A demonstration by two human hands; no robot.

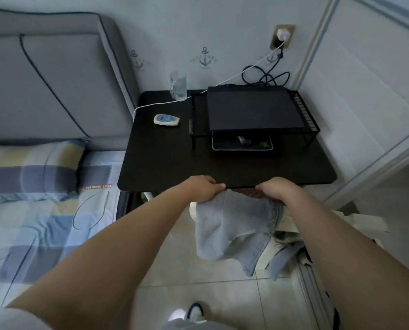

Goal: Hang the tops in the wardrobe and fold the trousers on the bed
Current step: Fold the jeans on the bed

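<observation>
A pair of light grey-blue jeans (236,227) hangs in front of me over the tiled floor, held up by its top edge. My left hand (204,186) grips the left end of that edge and my right hand (276,189) grips the right end, both just before the black table's front edge. The bed (39,222) with its checked blue, grey and yellow sheet lies to the left. The white wardrobe door (365,91) stands at the right. More clothing (284,256) lies heaped low on the right, partly hidden by the jeans.
A black side table (160,158) carries a glass mug (178,85), a small white remote (166,120) and a black wire rack with a closed laptop (253,108). Cables run to a wall socket (282,36). A checked pillow (32,170) lies by the grey headboard (51,75).
</observation>
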